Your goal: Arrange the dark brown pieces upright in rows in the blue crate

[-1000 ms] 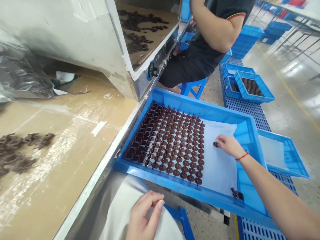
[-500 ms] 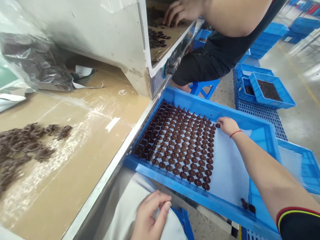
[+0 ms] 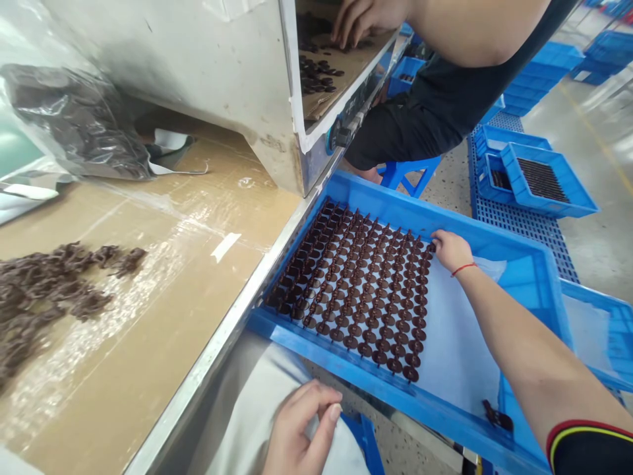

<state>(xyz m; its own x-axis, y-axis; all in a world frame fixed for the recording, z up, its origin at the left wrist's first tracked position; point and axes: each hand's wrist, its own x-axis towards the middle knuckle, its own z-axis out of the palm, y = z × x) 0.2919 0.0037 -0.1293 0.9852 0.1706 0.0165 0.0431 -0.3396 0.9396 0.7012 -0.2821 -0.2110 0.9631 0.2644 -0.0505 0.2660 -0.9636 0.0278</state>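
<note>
A blue plastic tray (image 3: 395,218) lies in front of me, lined with a white sheet (image 3: 455,330). Dark brown moulded parts (image 3: 356,290) stand on the sheet in dense, tidy rows. My right hand (image 3: 451,252), with a red string at the wrist, is at the far end of the rows, pinching a small dark part at its fingertips. A small loose clump of brown parts (image 3: 498,417) lies near the tray's near wall. My left hand (image 3: 306,429) rests on a white cloth (image 3: 247,402) below the tray, fingers curled, with nothing visible in them.
To the left, a heap of brown parts (image 3: 44,290) lies on a taped cardboard surface (image 3: 163,316), beside a steel machine (image 3: 198,72) and a plastic bag of parts (image 3: 74,122). A co-worker's hand (image 3: 361,20) reaches into the machine's tray. Blue crates (image 3: 544,185) stand on a perforated blue pallet.
My right hand has moved from the middle of the sheet to the end of the rows. The view has swung left, and the co-worker's hand has reached into the machine's tray.
</note>
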